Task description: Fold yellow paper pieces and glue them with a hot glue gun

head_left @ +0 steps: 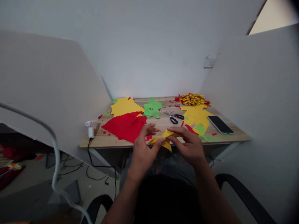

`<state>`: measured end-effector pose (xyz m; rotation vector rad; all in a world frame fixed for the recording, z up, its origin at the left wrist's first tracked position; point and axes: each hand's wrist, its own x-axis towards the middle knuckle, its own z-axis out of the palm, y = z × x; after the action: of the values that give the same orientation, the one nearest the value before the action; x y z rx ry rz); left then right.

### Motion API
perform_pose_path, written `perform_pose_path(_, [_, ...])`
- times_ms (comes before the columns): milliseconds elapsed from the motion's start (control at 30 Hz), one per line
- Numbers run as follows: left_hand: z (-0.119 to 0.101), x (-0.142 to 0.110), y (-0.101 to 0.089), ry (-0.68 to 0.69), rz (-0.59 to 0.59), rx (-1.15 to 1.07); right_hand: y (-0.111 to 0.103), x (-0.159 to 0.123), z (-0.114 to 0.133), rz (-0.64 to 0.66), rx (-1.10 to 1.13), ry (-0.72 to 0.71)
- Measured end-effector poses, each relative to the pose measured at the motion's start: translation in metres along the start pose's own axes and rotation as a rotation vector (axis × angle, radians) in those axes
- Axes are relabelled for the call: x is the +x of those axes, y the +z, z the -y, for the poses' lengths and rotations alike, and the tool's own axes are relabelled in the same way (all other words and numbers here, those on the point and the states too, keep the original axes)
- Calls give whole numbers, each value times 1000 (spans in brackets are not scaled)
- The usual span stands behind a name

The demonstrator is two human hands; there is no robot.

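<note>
Two hands partly hide the folded yellow piece.

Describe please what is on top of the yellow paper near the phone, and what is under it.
Green scraps lie on the yellow paper, and a red scrap is at its edge. Desk shows around it; anything directly under it is covered from view.

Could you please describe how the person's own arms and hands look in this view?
Both the left hand and the right hand are bare, with no gloves, rings or watches to be seen. No sleeves show on the visible forearms. Between them is a plain, very dark garment, its details lost in shadow.
</note>
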<state>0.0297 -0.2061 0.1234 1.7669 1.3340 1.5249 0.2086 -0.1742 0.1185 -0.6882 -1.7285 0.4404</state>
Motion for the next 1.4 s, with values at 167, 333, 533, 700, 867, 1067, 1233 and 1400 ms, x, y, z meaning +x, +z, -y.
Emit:
perform_pose_path(167, [-1, 0, 3, -80, 58, -161, 0, 2, 3, 21, -1, -69])
perform_pose_path(333, [-3, -1, 4, 13, -68, -22, -1, 4, 5, 25, -29, -89])
perform_pose_path(533, [-8, -1, 2, 164, -116, 119, -1, 3, 7, -3, -29, -73])
perform_pose_path(700, [-10, 0, 0, 226, -126, 181, -1, 7, 11, -4, -13, -122])
perform_pose_path(867, [-10, 2, -1, 256, -50, 144, -2, 10, 11, 15, 0, -112])
perform_pose_path(1067, [-6, 0, -1, 116, -118, 145, 0, 8, 8, 1, 14, -99])
perform_pose_path(1233, [-5, 0, -6, 149, -87, 186, -2, 8, 10, 64, 24, -92])
perform_pose_path(1400, [-3, 2, -13, 207, 119, 190, -6, 9, 13, 185, 73, -81])
